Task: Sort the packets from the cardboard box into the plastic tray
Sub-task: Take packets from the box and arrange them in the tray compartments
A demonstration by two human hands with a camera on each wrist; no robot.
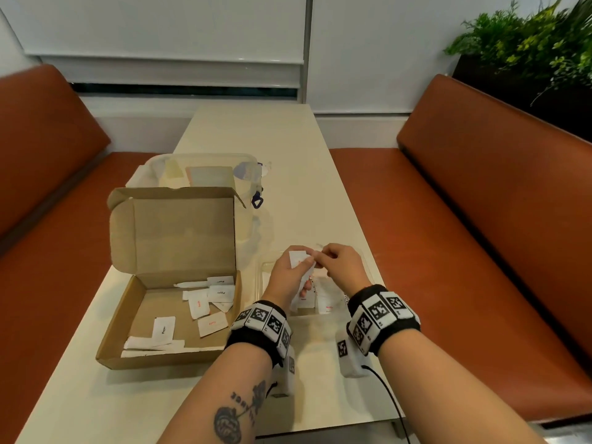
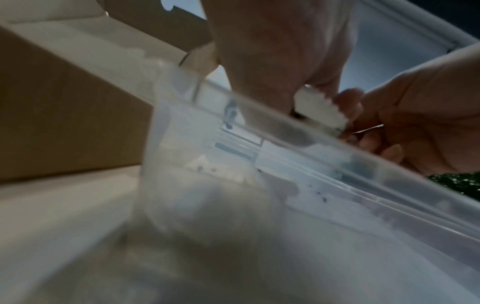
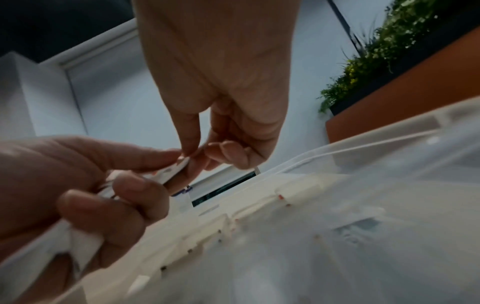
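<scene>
The open cardboard box lies at the left with several white packets on its floor. Right of it stands the clear plastic tray, with packets lying in it. Above the tray my left hand grips a small bunch of white packets. My right hand pinches the top edge of one packet in that bunch. The left wrist view shows the serrated packet edge between both hands, above the tray rim. In the right wrist view my thumb and forefinger meet on the packets.
A clear lidded container with a blue latch stands behind the box's raised lid. Orange benches flank the pale table. Plants fill the upper right corner. A black cable trails from my right wrist.
</scene>
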